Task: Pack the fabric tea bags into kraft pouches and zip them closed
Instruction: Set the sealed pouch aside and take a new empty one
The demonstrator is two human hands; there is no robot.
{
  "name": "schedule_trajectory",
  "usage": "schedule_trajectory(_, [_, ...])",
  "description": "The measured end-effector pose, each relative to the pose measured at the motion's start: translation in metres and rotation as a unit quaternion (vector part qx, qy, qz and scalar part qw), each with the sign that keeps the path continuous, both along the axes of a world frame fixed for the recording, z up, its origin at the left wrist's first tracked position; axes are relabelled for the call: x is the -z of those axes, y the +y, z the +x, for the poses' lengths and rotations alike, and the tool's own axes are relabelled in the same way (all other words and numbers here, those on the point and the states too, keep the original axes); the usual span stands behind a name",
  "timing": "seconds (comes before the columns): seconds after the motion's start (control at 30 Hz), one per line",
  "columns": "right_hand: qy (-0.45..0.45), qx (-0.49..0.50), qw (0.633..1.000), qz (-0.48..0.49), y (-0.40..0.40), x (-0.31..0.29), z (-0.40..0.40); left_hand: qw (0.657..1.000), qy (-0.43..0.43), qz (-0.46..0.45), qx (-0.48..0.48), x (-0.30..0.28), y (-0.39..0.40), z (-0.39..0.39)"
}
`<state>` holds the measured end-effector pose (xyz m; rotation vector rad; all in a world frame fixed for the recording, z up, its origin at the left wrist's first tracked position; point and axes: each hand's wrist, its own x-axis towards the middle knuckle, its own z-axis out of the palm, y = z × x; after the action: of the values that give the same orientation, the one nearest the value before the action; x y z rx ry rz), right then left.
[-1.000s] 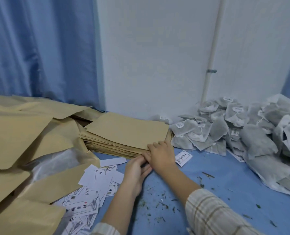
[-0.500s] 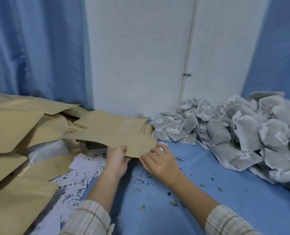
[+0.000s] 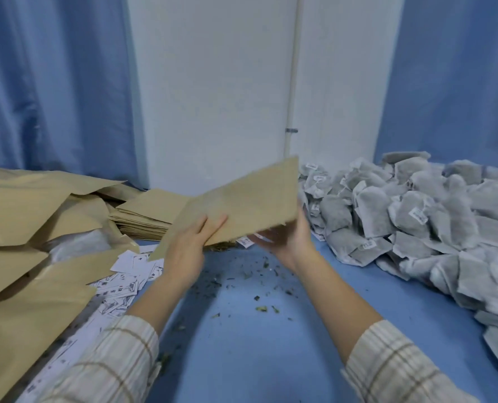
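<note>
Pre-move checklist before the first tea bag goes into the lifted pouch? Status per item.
1. Pouch off the stack and held in the air: ok.
2. Left hand grips the pouch's near left part, fingers over its face: ok.
3. Right hand holds the pouch's right end from beneath: ok, though its fingers are mostly hidden.
4. Pouch mouth open: cannot tell; it looks flat and blurred.
5. Tea bags piled to the right of the right hand: ok.
6. A hand free to pick up a bag: not ok, both are on the pouch.
7. Table below the hands: not ok, leaf crumbs scattered on it.
</note>
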<state>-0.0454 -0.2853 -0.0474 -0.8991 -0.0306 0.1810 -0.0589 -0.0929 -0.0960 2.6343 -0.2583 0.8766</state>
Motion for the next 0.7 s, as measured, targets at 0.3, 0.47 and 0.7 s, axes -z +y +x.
schedule_trajectory(0.3, [0.046, 0.034, 0.994, -0.094, -0.054, 0.037, -0.011, 0.96, 0.164, 0.226, -0.024, 0.031, 0.001, -0.015])
schedule_trajectory(0.47, [0.042, 0.05, 0.976, -0.21, -0.049, 0.058, -0.012, 0.922, 0.363, 0.069, 0.118, 0.039, -0.028, -0.022])
schedule_trajectory(0.7, [0.065, 0.049, 0.984, -0.158, -0.046, 0.074, -0.01, 0.916, 0.184, -0.356, 0.011, 0.022, -0.095, -0.011])
